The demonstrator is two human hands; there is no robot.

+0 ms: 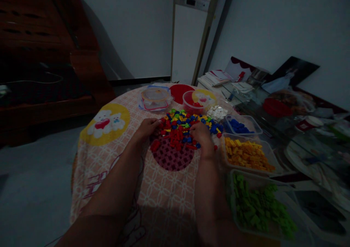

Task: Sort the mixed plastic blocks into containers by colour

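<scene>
A mixed pile of toy building bricks [182, 120], in red, blue, yellow and green, lies on the round table. At its left edge is my left hand [149, 126], fingers curled in against red bricks; what they hold, if anything, is hidden. My right hand [200, 132] is at the near right part of the pile, its fingers closed and pointing inward. I cannot make out what is in them. Between the hands, a cluster of red bricks [177, 137] sits in front of the pile, and a separate red brick [155, 145] lies nearer the left wrist.
Along the right stand clear boxes of blue bricks [239, 126], yellow bricks [246, 154] and green bricks [259, 207]. Behind the pile are a round tub [187, 103] with red bricks, white bricks [217, 113] and lidded containers [155, 97]. A cluttered glass table [276, 126] adjoins.
</scene>
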